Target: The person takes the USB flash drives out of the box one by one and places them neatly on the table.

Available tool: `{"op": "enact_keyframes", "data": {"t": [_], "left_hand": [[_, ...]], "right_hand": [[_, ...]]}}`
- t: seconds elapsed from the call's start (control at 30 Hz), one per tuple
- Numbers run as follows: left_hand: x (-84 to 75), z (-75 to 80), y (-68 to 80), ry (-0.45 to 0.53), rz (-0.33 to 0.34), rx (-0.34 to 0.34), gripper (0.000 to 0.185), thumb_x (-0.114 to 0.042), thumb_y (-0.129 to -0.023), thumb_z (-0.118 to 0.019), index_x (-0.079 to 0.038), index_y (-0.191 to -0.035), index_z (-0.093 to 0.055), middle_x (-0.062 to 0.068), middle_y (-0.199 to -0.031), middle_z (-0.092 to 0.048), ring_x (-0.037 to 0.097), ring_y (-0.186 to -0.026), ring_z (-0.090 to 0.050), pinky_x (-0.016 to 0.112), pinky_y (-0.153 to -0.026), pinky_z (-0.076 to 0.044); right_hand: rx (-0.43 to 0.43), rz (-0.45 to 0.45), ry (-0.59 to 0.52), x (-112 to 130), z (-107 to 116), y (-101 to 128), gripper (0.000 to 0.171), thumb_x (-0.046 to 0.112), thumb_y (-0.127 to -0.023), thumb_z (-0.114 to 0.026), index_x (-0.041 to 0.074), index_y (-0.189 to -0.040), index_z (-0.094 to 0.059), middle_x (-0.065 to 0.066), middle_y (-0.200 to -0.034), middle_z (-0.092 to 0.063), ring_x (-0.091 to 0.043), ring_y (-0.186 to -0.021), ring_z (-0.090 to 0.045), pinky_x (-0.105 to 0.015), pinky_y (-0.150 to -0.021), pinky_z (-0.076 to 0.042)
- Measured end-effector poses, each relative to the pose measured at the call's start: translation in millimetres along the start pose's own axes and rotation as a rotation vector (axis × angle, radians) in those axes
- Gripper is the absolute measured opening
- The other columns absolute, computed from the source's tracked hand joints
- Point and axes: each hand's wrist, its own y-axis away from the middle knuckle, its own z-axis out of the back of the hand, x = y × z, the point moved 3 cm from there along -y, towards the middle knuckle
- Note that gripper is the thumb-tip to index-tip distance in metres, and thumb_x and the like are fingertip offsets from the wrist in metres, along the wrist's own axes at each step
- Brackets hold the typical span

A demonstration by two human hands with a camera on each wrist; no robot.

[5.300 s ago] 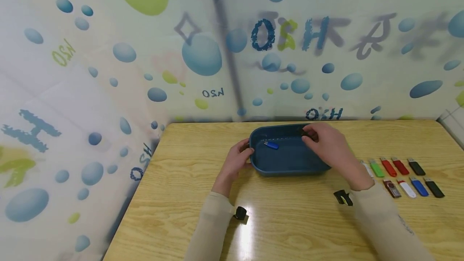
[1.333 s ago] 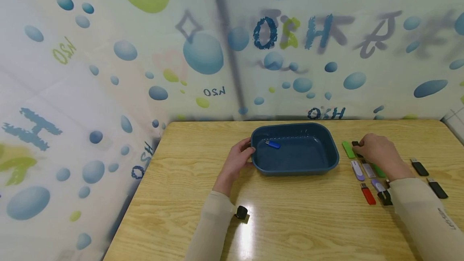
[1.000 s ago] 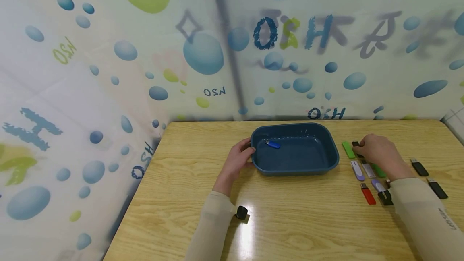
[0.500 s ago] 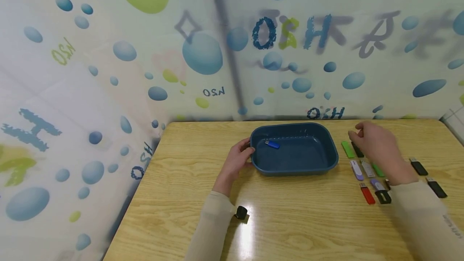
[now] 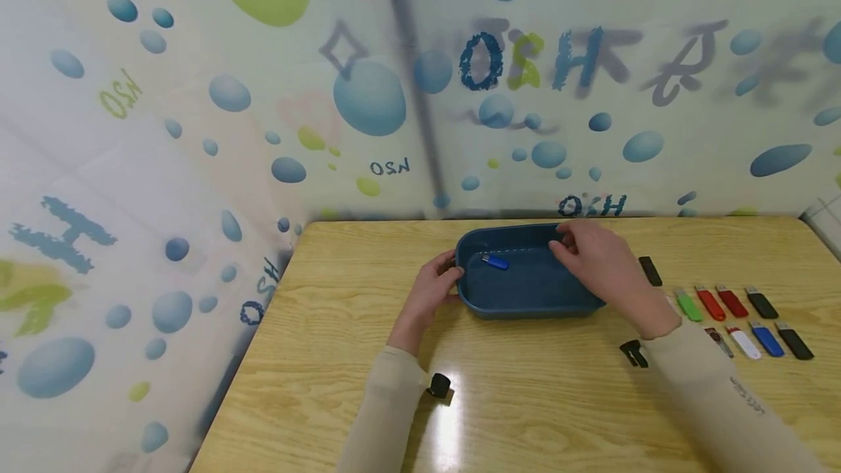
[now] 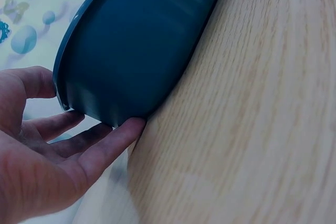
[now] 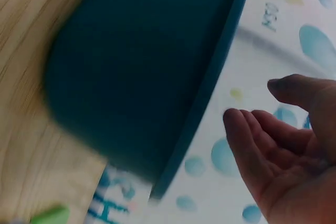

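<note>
A dark blue tray [image 5: 519,310] sits mid-table with one blue USB stick [image 5: 494,262] lying in its far left part. My left hand [image 5: 434,287] holds the tray's left end, thumb at the rim and fingers against the wall [image 6: 136,40]. My right hand [image 5: 594,258] hovers over the tray's far right part. In the right wrist view that hand [image 7: 283,145] has relaxed fingers and an empty palm beside the tray rim [image 7: 210,93]. A black USB stick [image 5: 650,271] lies on the table just right of the hand.
Two rows of USB sticks lie at the right: green [image 5: 688,305], red [image 5: 706,303], black [image 5: 762,303], white [image 5: 745,342], blue [image 5: 765,339]. A green stick [image 7: 50,216] shows under my right wrist. A patterned wall backs the wooden table [image 5: 525,400].
My right hand has left the black stick on the table and swung left from the sticks to above the tray. The left hand and tray have stayed put.
</note>
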Motion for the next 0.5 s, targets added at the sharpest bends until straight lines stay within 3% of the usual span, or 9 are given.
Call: {"op": "enact_keyframes", "data": {"t": [0.17,0.37,0.5], "left_hand": [[0.3,0.5,-0.7,0.006,-0.002,0.007,0.051,-0.012,-0.104,-0.053,-0.005,-0.153,-0.048,0.018,-0.149,-0.053,0.034,-0.125,-0.061,0.042,-0.081,-0.062],[-0.6,0.8,0.7,0.008,-0.008,0.02,0.05,-0.012,-0.104,-0.053,-0.003,-0.153,-0.048,0.02,-0.149,-0.052,0.035,-0.124,-0.061,0.043,-0.083,-0.062],[-1.1,1.4,0.9,0.013,-0.008,0.023,0.05,-0.012,-0.104,-0.053,-0.003,-0.153,-0.047,0.021,-0.15,-0.052,0.036,-0.125,-0.06,0.044,-0.083,-0.062]], "right_hand": [[0.084,0.031,-0.002,17,-21,-10,0.038,0.022,-0.103,-0.065,-0.005,-0.13,-0.064,-0.021,-0.118,-0.067,-0.032,-0.101,-0.068,-0.049,-0.08,-0.058],[0.103,0.082,0.046,28,-45,-19,0.034,0.02,-0.101,-0.068,-0.003,-0.126,-0.067,-0.017,-0.111,-0.069,-0.03,-0.095,-0.067,-0.046,-0.074,-0.058],[0.135,0.082,0.067,33,-59,-27,0.033,0.019,-0.1,-0.069,-0.003,-0.125,-0.069,-0.017,-0.111,-0.069,-0.03,-0.096,-0.067,-0.047,-0.078,-0.058]]}}
